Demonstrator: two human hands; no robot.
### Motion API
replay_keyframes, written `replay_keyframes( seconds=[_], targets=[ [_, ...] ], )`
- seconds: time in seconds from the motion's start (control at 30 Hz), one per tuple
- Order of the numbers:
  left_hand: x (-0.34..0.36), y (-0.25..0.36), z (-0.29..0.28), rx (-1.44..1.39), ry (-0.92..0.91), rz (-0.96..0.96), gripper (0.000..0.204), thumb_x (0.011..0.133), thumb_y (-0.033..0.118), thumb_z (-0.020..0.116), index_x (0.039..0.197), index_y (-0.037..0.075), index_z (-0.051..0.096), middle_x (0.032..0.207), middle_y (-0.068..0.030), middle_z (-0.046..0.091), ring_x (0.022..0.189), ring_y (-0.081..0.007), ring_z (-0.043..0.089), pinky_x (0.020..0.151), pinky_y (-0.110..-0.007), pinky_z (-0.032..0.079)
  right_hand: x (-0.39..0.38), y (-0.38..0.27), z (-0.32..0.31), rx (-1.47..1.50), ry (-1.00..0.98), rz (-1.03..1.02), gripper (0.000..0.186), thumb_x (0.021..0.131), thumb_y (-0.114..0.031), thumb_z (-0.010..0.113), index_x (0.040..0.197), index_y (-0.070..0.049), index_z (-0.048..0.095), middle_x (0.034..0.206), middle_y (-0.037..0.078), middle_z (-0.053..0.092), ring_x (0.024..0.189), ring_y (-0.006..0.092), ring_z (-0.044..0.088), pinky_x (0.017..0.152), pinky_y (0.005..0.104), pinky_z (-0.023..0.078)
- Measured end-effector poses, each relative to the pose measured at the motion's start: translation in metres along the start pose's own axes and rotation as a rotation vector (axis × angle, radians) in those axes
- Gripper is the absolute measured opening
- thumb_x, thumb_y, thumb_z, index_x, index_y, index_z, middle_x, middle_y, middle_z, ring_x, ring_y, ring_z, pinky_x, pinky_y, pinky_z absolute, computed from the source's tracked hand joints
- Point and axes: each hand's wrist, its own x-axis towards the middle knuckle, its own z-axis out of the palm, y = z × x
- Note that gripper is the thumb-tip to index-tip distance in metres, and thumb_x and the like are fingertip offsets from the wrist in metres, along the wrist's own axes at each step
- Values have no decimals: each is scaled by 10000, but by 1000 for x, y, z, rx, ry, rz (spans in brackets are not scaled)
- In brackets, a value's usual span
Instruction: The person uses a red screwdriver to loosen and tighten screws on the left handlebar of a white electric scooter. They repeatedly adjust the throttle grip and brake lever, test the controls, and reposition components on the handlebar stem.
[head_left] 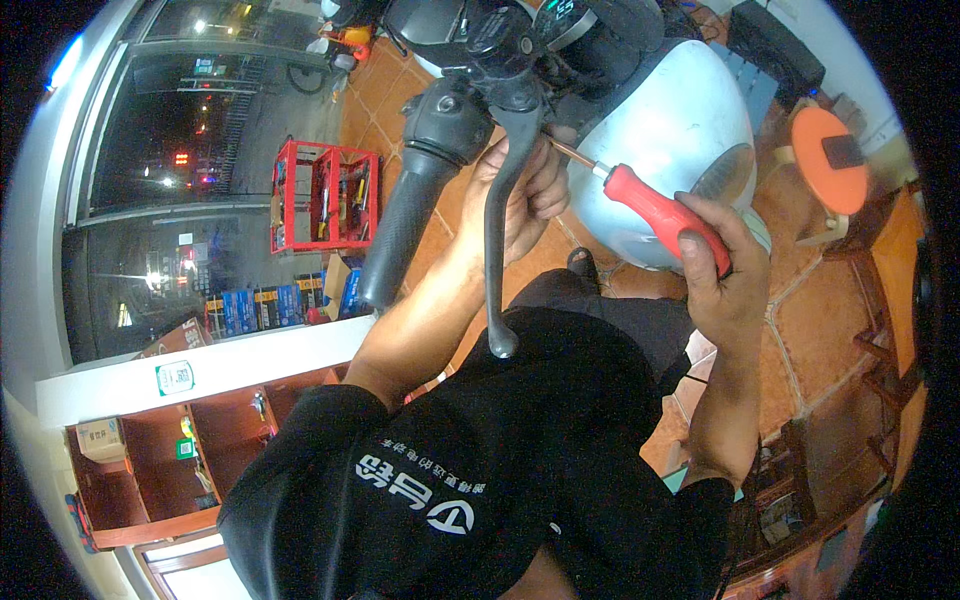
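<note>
One black, textured rubber handlebar grip (405,235) slants at left; beside it, a long, curved grey lever (496,230) crosses before the curled left hand (541,190), whose hold cannot be told. Rightward, a red-handled, metal-shafted screwdriver (652,205) points toward it, the right hand (727,270) gripping the handle's end, presumably for aiming.

To my left I see a large window (150,130), its panes dark as night and dotted with small lights. Below it run a white ledge (100,392) and a reddish-brown compartment shelf (160,485). Orange-brown tiles cover my floor (815,320); at right, an orange round-topped seat (820,182) stands near a pale wall (855,65).
</note>
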Motion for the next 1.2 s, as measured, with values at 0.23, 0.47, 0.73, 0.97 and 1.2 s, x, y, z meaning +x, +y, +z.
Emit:
replay_keyframes(
  seconds=[0.23,0.47,0.73,0.97,1.2],
  targets=[
    [1,-2,2,-47,38,-6,261,936,232,530,1036,-5,576,589,47,266,502,-69,281,466,-218,245,10,-6,-10,-41,-24,1,281,843,-220,632,1047,-27,625,891,144,665,772,221,646,706,310,496],
    [0,-2,6,-2,79,14,259,933,217,537,1060,-5,575,590,50,258,512,-70,279,476,-214,245,1,-5,-6,448,43,498,316,887,-232,563,1114,-12,567,867,45,619,759,135,578,658,231,459],
    [-2,10,8,27,70,-85,201,939,171,522,1002,-14,570,581,49,261,513,-70,276,486,-217,244,8,12,3,-127,143,-290,248,865,-242,588,991,-29,589,812,102,623,738,196,607,694,305,492],
    [2,6,2,-103,-32,-33,171,932,159,526,980,0,571,578,42,304,509,-77,299,482,-222,263,-8,7,16,410,191,353,239,868,-240,579,995,-37,581,857,102,617,673,235,603,639,332,500],
    [-3,18,12,56,82,-85,137,940,125,519,982,9,578,583,42,329,513,-77,305,478,-228,264,-6,16,20,21,257,-168,285,917,-282,517,1018,-18,550,851,94,573,816,196,572,743,302,464]
  ],
)
